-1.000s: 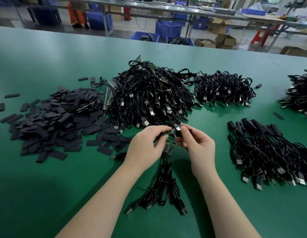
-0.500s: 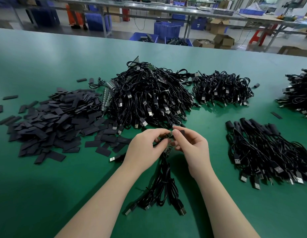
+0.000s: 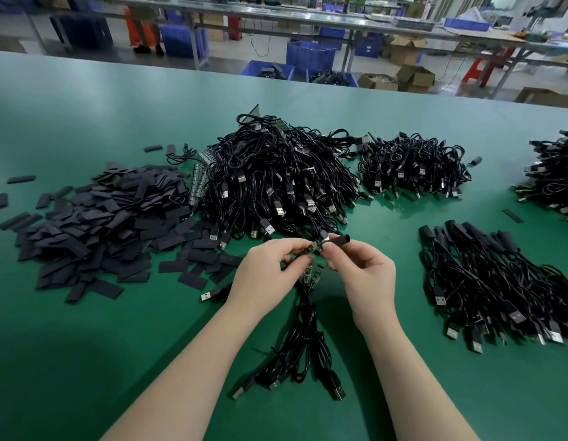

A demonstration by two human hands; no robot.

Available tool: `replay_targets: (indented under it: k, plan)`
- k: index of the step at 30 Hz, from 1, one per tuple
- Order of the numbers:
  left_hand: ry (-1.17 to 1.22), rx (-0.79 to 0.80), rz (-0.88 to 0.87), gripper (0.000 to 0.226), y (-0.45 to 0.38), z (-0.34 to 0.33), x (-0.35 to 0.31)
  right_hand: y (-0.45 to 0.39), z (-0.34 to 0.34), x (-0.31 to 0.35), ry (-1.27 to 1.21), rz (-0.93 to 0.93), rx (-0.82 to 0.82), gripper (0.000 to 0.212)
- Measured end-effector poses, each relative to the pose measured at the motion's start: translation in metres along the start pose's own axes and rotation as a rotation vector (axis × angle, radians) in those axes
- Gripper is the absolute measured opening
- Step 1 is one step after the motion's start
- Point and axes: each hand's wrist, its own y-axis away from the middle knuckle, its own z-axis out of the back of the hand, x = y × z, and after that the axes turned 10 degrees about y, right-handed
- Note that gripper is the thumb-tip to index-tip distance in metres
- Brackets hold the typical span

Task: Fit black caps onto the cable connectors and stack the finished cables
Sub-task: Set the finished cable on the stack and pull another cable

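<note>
My left hand [image 3: 268, 275] pinches the small green board end [image 3: 314, 248] of a black cable, and a bundle of cables [image 3: 303, 348] hangs from it down to the table. My right hand [image 3: 362, 275] pinches a black cap [image 3: 336, 240] whose left end meets that board. A heap of flat black caps [image 3: 95, 224] lies at the left. A big pile of uncapped cables [image 3: 276, 183] sits behind my hands. Capped cables [image 3: 495, 281] are stacked at the right.
A smaller cable pile [image 3: 413, 167] lies at the back right and another [image 3: 553, 176] at the right edge. Loose caps [image 3: 21, 179] are scattered at the far left. The green table [image 3: 85, 345] ends ahead; blue crates [image 3: 311, 55] and cardboard boxes [image 3: 414, 76] stand beyond it.
The cap in my right hand now sticks out to the right of my fingers, against the board end. Both hands have stayed at the same spot over the table.
</note>
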Motion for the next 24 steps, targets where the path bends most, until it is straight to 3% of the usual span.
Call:
replay_targets:
  k: [6, 16, 24]
  plan:
    - [0.01, 0.017, -0.025, 0.024, 0.0005, 0.0004, -0.0017, 0.0008, -0.0024, -0.0022, 0.014, 0.025, 0.007, 0.016]
    - [0.067, 0.029, -0.024, 0.027, 0.0006, 0.0011, -0.0022, 0.0011, -0.0024, -0.0057, 0.043, 0.073, 0.056, 0.025]
    - [0.084, 0.042, -0.04, 0.029, 0.0006, 0.003, -0.0007, -0.0015, 0.0014, -0.004, 0.059, 0.035, 0.099, 0.02]
